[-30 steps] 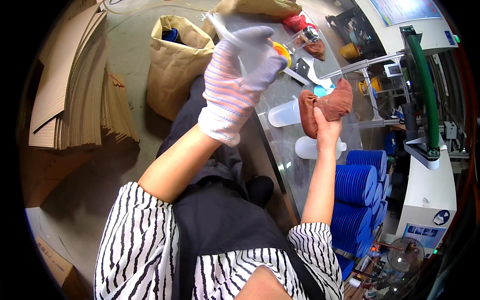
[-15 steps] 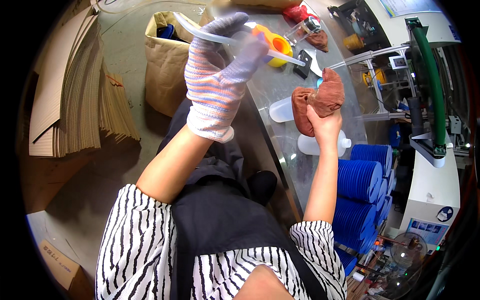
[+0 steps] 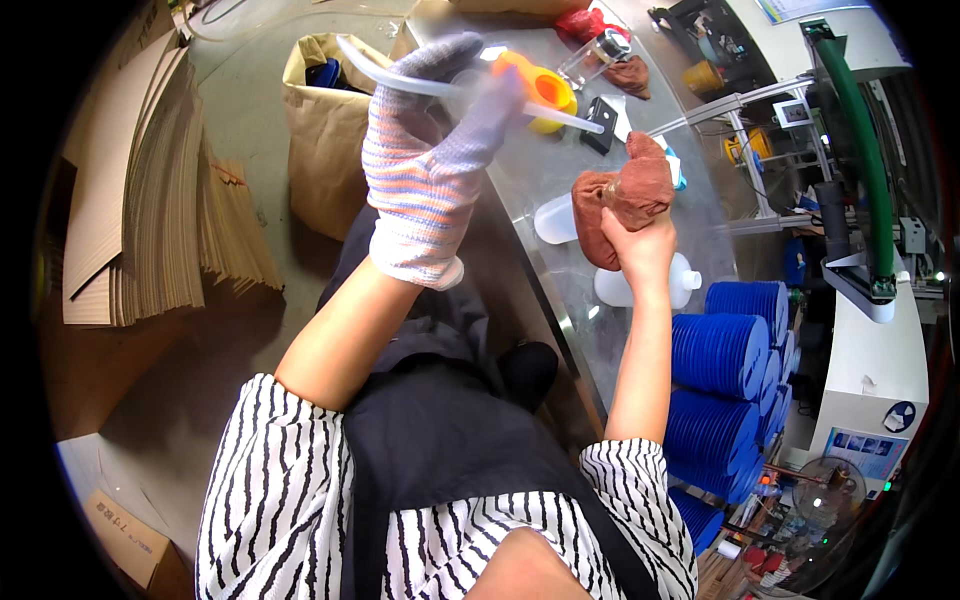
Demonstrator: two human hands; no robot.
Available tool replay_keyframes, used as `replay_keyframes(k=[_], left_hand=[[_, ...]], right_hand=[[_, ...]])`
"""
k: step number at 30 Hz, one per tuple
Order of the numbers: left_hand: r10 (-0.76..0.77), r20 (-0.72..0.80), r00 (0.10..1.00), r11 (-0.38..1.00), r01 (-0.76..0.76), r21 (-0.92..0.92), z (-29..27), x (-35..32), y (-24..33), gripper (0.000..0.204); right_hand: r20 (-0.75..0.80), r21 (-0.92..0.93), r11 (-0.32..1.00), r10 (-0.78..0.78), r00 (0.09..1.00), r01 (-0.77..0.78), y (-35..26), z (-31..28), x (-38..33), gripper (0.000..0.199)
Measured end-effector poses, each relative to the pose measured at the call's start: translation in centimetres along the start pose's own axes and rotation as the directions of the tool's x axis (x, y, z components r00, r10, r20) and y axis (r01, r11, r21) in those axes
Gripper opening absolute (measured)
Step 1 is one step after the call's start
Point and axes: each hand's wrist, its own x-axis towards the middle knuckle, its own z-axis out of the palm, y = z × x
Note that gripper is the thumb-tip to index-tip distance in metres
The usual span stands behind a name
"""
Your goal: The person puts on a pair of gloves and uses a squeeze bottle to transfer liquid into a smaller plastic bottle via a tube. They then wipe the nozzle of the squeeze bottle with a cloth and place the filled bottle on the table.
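Note:
My left hand [image 3: 425, 170], in a striped knitted glove with grey fingers, is raised over the near edge of the metal table. Its fingers close round a long, translucent white plastic tube-like piece [image 3: 378, 72]. One end of that piece curves up to the left; the other reaches right over the table, and its middle is blurred behind the fingers. My bare right hand [image 3: 645, 245] grips a bunched reddish-brown cloth [image 3: 615, 205] above the table. Just beyond the cloth lies a translucent white bottle [image 3: 556, 220]. Under the right wrist is another white bottle [image 3: 612, 288], on its side.
On the metal table [image 3: 530, 185] are an orange-yellow container [image 3: 545, 88], a black box-shaped item [image 3: 599, 125] and a clear jar [image 3: 594, 58]. Blue ribbed spools [image 3: 715, 355] are stacked at right. A paper sack [image 3: 325, 150] and cardboard sheets [image 3: 150, 190] stand at left.
Both hands shift slightly left in the picture, along with the surroundings. The right hand still holds the cloth, which is tilted a little differently; the left keeps its grip on the plastic piece.

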Motion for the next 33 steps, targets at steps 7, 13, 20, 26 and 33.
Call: replay_keyframes(k=[7, 13, 20, 26, 33], left_hand=[[-0.058, 0.036, 0.998, 0.998, 0.059, -0.015, -0.2, -0.1, 0.4, 0.041], [-0.123, 0.004, 0.992, 0.991, 0.123, -0.061, -0.1, -0.7, -0.4, 0.042], [-0.226, 0.107, 0.968, 0.970, 0.234, -0.070, 1.2, -2.6, -1.0, 0.041], [-0.268, 0.208, 0.940, 0.953, 0.291, -0.088, 3.0, -4.2, -1.1, 0.040], [-0.213, 0.214, 0.953, 0.966, 0.238, -0.102, 3.4, -3.7, -1.0, 0.038]], right_hand=[[-0.149, 0.226, 0.974, 0.057, 0.987, -0.022, 2.8, 1.1, -1.3, 0.064], [-0.225, 0.915, 0.398, 0.361, 0.905, 0.069, 3.9, 2.2, -1.7, 0.058], [0.011, 0.998, -0.064, 0.527, 0.850, 0.027, 4.9, 1.8, -1.8, 0.045], [0.005, 0.969, -0.235, 0.333, 0.943, 0.078, 2.2, 0.7, -2.6, 0.035], [-0.092, 0.972, -0.135, 0.531, 0.842, 0.192, 2.7, 0.1, -4.0, 0.044]])
